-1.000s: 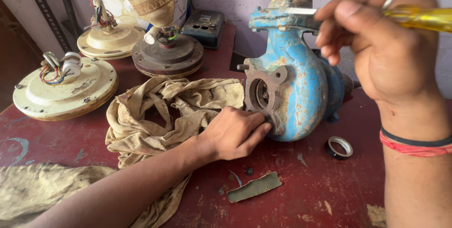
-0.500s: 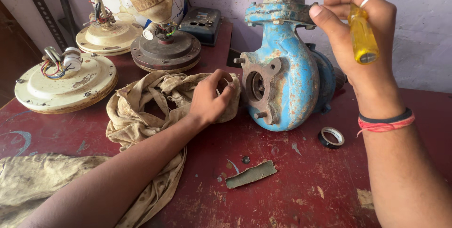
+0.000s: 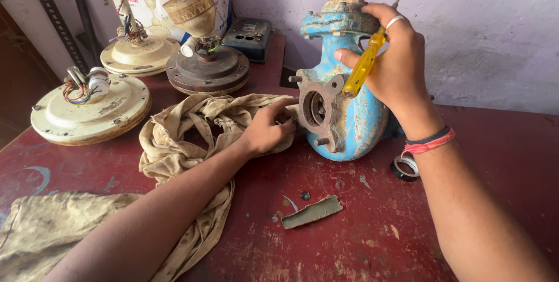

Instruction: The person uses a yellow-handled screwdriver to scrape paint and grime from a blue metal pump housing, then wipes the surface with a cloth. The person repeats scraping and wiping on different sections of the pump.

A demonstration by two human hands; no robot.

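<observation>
A worn blue water pump point(image 3: 355, 113) with a rusty pipe on top stands on the red table point(image 3: 361, 241). My right hand point(image 3: 396, 63) rests on the pump's top and holds a yellow-handled screwdriver point(image 3: 364, 63), its tip pointing up. My left hand point(image 3: 268, 127) lies on a crumpled beige cloth point(image 3: 192, 136), fingers touching the pump's flange beside the round opening point(image 3: 317, 109).
Three ceiling fan motors point(image 3: 87, 107) point(image 3: 140, 52) point(image 3: 207, 66) sit at the back left. A dark switch box point(image 3: 250, 37) is behind them. A metal ring point(image 3: 404, 165), a flat gasket scrap point(image 3: 311, 212) and a small bolt point(image 3: 304, 195) lie near the pump. Another cloth point(image 3: 41, 229) covers the near left.
My right hand has come down onto the pump's top and turned the screwdriver upright. My left hand moved from the pump's flange to the cloth and back against the flange.
</observation>
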